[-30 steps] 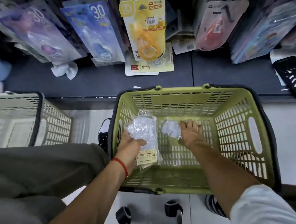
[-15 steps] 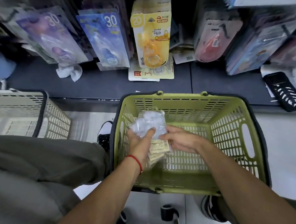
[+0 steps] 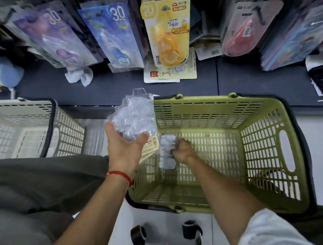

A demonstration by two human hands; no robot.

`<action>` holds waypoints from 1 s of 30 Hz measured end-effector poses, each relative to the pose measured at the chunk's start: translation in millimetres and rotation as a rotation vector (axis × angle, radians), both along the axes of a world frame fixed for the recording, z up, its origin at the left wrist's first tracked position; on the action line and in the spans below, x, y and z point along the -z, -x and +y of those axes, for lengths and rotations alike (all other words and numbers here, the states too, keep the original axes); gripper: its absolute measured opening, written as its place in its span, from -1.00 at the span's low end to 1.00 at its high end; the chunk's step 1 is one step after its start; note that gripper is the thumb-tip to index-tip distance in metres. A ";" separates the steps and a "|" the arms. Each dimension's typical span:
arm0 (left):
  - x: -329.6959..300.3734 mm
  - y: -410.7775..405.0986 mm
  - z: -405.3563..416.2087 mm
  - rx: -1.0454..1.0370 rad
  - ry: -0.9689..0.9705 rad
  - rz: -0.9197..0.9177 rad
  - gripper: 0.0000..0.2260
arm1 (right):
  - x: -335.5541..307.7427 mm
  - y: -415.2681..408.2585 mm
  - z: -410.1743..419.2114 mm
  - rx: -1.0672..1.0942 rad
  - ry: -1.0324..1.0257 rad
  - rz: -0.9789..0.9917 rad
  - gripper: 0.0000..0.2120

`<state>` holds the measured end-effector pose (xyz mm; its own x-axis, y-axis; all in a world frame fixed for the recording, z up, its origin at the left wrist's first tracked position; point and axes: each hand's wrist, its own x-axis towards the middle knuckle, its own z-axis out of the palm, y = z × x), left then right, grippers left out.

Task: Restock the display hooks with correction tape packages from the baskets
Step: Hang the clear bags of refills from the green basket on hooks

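Note:
My left hand (image 3: 125, 150) holds a stack of clear correction tape packages (image 3: 134, 118) above the left rim of the green basket (image 3: 254, 121). The stack's hang tab points away from me, toward the shelf. My right hand (image 3: 182, 149) reaches down inside the green basket and grips one more clear package (image 3: 166, 152) lying near the left wall. Above, on the display hooks, hang purple packages (image 3: 51, 38), blue packages (image 3: 115, 35), a yellow package (image 3: 166, 30) and a red-pink one (image 3: 243, 30).
A beige basket (image 3: 26, 129) stands on the floor at the left. A dark shelf (image 3: 229, 81) runs under the hooks, with a crumpled white wrapper (image 3: 78, 76) and flat cards on it. My grey trouser leg (image 3: 38, 185) fills the lower left. Chair castors (image 3: 192, 231) show below.
My left hand has lifted the stack higher and to the left, out over the basket's rim. My right hand has gone back down into the basket and taken hold of another package.

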<state>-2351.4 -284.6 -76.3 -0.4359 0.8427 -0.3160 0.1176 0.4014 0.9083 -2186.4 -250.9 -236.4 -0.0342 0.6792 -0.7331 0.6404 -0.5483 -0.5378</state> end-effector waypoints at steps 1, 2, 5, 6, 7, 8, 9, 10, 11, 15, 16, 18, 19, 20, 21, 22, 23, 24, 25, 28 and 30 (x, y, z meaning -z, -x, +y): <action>0.9 3.0 -0.4 0.001 0.011 -0.002 -0.41 | 3.7 6.3 -6.1 0.059 -0.011 0.011 -0.54; 2.4 4.8 -0.5 -0.004 0.017 -0.012 -0.41 | 5.9 11.5 -10.6 0.124 -0.016 0.028 -0.50; 5.3 6.4 -0.5 -0.026 0.026 -0.037 -0.45 | 9.3 24.1 -15.3 0.224 0.007 0.087 -0.48; 6.4 6.5 -0.1 -0.031 0.029 -0.033 -0.46 | 9.8 25.7 -14.4 0.241 0.012 0.100 -0.45; 7.0 6.6 0.4 -0.030 0.032 -0.018 -0.47 | 10.9 26.4 -13.7 0.241 0.026 0.103 -0.43; 6.9 6.9 0.5 -0.025 0.035 0.004 -0.47 | 10.2 26.0 -12.9 0.244 0.043 0.121 -0.43; 6.5 7.3 0.2 -0.018 0.038 0.020 -0.47 | 10.3 25.4 -12.8 0.253 0.069 0.145 -0.46; 6.1 7.6 -0.5 -0.011 0.040 0.025 -0.47 | 9.9 24.3 -13.4 0.275 0.093 0.191 -0.53; 5.6 8.2 -1.8 0.000 0.043 0.020 -0.47 | 8.1 24.3 -15.4 0.278 0.120 0.228 -0.59; -0.3 8.5 -7.8 0.031 0.043 -0.012 -0.49 | -9.9 28.1 -23.1 0.176 0.068 0.265 -0.56; -2.5 8.4 -9.2 0.021 0.040 -0.032 -0.49 | -19.9 25.7 -24.0 0.202 0.060 0.309 -0.62; -7.4 6.9 -12.8 -0.014 0.047 -0.084 -0.48 | -44.9 12.3 -22.2 0.212 0.036 0.365 -0.78; -10.0 5.7 -14.9 -0.028 0.050 -0.106 -0.46 | -58.8 0.8 -21.2 0.178 0.014 0.382 -0.85; -12.4 4.0 -16.3 -0.039 0.043 -0.121 -0.46 | -74.2 -13.0 -19.0 0.143 -0.018 0.405 -0.88; -14.9 1.5 -17.8 -0.049 0.030 -0.134 -0.46 | -89.6 -27.0 -16.8 0.119 -0.063 0.406 -0.88; -17.6 -0.9 -18.5 -0.059 0.013 -0.146 -0.46 | -106.2 -39.7 -15.1 0.138 -0.112 0.404 -0.88; -20.9 -4.1 -18.3 -0.065 -0.005 -0.163 -0.48 | -120.8 -51.1 -13.3 0.184 -0.159 0.405 -0.86; -24.4 -8.4 -17.2 -0.065 -0.018 -0.193 -0.49 | -135.3 -59.7 -12.5 0.243 -0.203 0.423 -0.84; -27.9 -13.6 -15.9 -0.053 -0.028 -0.241 -0.51 | -149.8 -64.8 -12.0 0.291 -0.245 0.449 -0.81; -43.8 -37.9 -11.7 0.058 -0.087 -0.406 -0.53 | -200.3 -57.0 -12.5 0.269 -0.406 0.485 -0.56; -59.2 -54.8 -9.7 0.161 -0.193 -0.455 -0.55 | -234.0 -47.6 -13.5 0.152 -0.555 0.406 -0.43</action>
